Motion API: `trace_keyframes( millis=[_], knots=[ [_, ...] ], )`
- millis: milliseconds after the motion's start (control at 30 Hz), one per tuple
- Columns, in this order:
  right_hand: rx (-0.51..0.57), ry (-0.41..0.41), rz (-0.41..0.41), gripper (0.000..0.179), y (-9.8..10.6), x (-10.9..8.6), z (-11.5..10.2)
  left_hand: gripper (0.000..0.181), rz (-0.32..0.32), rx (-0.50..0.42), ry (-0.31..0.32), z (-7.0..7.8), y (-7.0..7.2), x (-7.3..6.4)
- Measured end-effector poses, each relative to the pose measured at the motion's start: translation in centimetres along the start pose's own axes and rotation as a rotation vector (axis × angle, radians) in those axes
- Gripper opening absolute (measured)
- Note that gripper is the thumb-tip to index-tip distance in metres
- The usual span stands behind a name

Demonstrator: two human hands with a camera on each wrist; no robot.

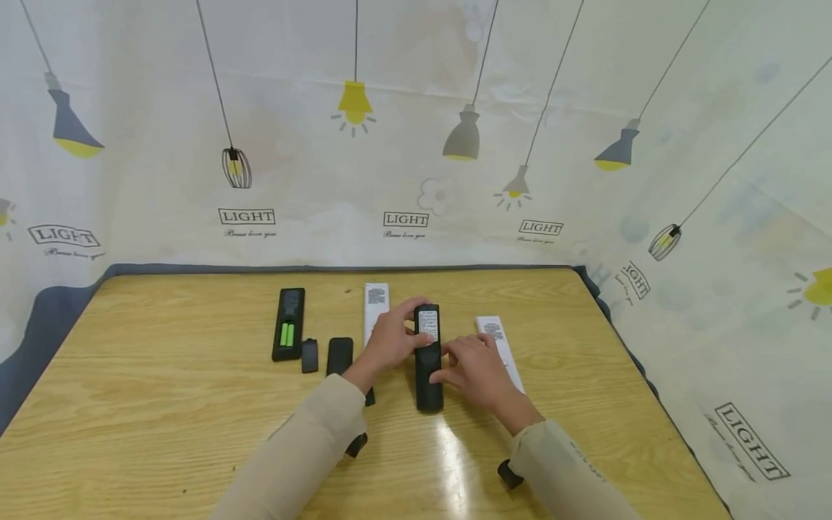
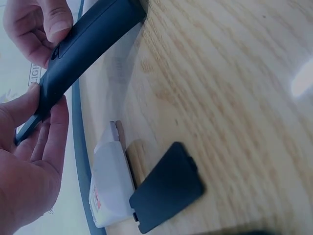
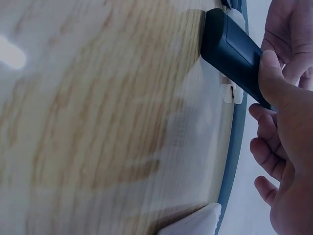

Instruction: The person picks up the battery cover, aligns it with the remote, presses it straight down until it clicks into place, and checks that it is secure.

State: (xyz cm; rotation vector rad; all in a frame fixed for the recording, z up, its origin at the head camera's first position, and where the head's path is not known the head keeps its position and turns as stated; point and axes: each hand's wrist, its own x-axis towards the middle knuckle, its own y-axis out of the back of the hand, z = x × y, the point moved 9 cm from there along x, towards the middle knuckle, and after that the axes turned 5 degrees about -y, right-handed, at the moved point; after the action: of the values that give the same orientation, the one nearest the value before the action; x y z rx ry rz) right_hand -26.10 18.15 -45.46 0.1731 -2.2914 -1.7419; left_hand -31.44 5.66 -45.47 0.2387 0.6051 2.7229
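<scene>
Held face down above the table is a black remote control (image 1: 429,386), its label and battery cover upward. My left hand (image 1: 393,338) grips its far end, thumb across the label. From the right side my right hand (image 1: 479,370) pinches it, and in the left wrist view the right thumb (image 2: 58,27) lies by the battery cover's latch. Left of the hands lies another black remote (image 1: 292,300), its compartment open on two green batteries (image 1: 287,334). A small black cover (image 1: 310,356) is beside that remote.
A white remote (image 1: 376,307) lies behind the left hand, another white remote (image 1: 497,339) behind the right. A black oblong piece (image 1: 340,354) sits near the left forearm. In the left wrist view a flat black cover (image 2: 166,188) with tabs lies by a white remote.
</scene>
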Motion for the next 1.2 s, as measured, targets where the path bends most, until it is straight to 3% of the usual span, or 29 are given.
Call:
trace_keyframes(
  millis=[267, 500, 900, 1200],
  knots=[
    [-0.027, -0.027, -0.04, 0.041, -0.2, 0.2, -0.1, 0.059, 0.011, 0.002, 0.039, -0.3, 0.1, -0.1],
    [-0.065, -0.036, -0.074, 0.034, -0.1, 0.5, -0.2, 0.06, 0.015, 0.002, 0.034, -0.1, 0.1, -0.1],
    [0.011, -0.057, -0.177, 0.038, -1.1, 0.8, 0.1, 0.06, 0.025, -0.047, 0.067, -0.6, 0.2, -0.2],
    [0.03, -0.033, -0.194, 0.042, -0.9, 0.6, 0.3, 0.06, 0.005, -0.059, 0.079, -0.5, 0.1, -0.1]
  ],
)
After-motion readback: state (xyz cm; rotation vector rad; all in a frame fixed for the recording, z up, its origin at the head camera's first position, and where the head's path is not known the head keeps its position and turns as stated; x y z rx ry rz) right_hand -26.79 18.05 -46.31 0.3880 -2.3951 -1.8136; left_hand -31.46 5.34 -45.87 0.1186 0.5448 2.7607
